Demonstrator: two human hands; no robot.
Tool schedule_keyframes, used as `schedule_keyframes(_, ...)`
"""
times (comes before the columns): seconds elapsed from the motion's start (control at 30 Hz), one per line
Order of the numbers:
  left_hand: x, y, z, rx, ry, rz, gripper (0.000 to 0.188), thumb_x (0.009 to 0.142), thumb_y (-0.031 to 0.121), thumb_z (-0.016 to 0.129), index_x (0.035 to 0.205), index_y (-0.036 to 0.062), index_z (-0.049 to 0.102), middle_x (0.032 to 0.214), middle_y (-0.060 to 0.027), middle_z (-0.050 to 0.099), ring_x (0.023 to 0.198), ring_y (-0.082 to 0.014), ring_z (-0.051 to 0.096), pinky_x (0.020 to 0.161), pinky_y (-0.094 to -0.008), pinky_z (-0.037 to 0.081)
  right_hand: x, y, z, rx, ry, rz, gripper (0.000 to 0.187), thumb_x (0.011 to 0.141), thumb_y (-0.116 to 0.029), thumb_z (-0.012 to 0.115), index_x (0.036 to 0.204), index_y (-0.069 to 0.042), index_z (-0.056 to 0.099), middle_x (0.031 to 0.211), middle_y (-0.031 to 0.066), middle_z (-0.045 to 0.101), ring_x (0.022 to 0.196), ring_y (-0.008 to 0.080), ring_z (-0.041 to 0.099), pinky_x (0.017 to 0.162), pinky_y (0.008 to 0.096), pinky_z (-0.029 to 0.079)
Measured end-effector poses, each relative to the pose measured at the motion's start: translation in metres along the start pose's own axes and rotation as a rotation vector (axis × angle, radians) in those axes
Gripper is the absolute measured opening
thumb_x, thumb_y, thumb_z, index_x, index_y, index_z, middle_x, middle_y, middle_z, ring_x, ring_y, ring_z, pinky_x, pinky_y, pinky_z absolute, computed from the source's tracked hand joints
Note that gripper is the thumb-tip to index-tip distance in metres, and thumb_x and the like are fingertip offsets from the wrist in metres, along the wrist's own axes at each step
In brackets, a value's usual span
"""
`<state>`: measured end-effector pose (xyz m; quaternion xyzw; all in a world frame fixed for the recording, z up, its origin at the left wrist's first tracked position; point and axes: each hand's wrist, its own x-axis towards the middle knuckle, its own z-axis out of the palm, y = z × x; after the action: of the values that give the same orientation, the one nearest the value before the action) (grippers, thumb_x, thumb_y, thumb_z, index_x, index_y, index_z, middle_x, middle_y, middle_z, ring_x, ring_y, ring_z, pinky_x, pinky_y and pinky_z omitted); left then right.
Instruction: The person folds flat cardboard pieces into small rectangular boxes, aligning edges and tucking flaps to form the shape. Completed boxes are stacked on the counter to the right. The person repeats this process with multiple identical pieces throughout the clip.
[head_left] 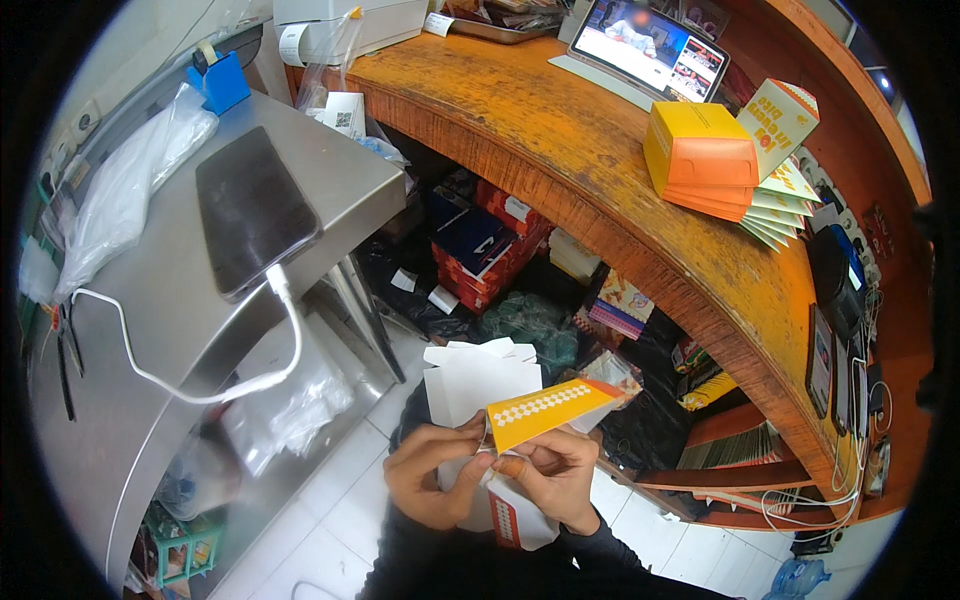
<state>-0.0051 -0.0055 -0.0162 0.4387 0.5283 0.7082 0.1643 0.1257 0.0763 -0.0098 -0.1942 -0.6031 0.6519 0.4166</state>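
A partly folded food carton (pixel 548 412) is between my two hands, low in the middle of the view. It has a yellow panel with a row of white diamonds, plain white flaps and a red-and-white patterned strip. My left hand (pixel 432 474) pinches the carton's left edge, thumb and fingers close together. My right hand (pixel 552 474) grips it from the right, its thumb near the left thumb at the seam. Both hands partly hide the lower panels. On the wooden counter (pixel 470 95) at the right stands a nested stack of yellow, orange and green cartons (pixel 702 158).
At left, a steel table (pixel 345 205) carries a dark tablet (pixel 255 212) with a white cable (pixel 210 398), plastic bags (pixel 135 195) and a blue tape dispenser (pixel 222 82). A lit tablet (pixel 645 48) stands on the counter. Red boxes (pixel 475 270) sit underneath.
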Motion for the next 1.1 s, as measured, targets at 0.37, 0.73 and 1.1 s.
schedule_keyframes(0.37, -0.009, -0.005, -0.003, -0.135, 0.072, -0.168, 0.012, 0.077, -0.006, 0.072, 0.086, -0.0053, 0.063, 0.093, -0.0214, 0.070, 0.091, -0.0234, 0.070, 0.082, -0.0303, 0.053, 0.007, -0.003, 0.011, -0.470, -0.041, -0.065, 0.042, 0.068, -0.004, 0.085, 0.108, -0.001, 0.069, 0.105, 0.0119, 0.070, 0.097, 0.0216, 0.068, 0.090, 0.0331, 0.050)
schedule_keyframes(0.73, -0.001, -0.017, -0.017, 0.058, 0.426, -0.162, 0.019, 0.073, -0.003, 0.076, 0.075, 0.0006, 0.057, 0.081, -0.0127, 0.068, 0.069, -0.0124, 0.063, 0.065, -0.0242, 0.048, 0.018, -0.016, 0.001, -0.675, 0.460, -0.530, 0.029, 0.070, 0.015, 0.066, 0.095, 0.000, 0.064, 0.101, 0.0165, 0.066, 0.090, 0.0294, 0.066, 0.078, 0.0326, 0.053)
schedule_keyframes(1.1, -0.004, -0.022, -0.009, 0.046, 0.008, -0.058, 0.050, 0.064, 0.026, 0.090, 0.099, 0.0008, 0.067, 0.084, -0.0087, 0.065, 0.075, -0.0158, 0.058, 0.066, -0.0300, 0.043, 0.013, -0.010, -0.013, -0.911, 0.049, -0.688, 0.036, 0.069, 0.004, 0.074, 0.103, -0.006, 0.074, 0.108, 0.0072, 0.071, 0.092, 0.0264, 0.065, 0.076, 0.0309, 0.054)
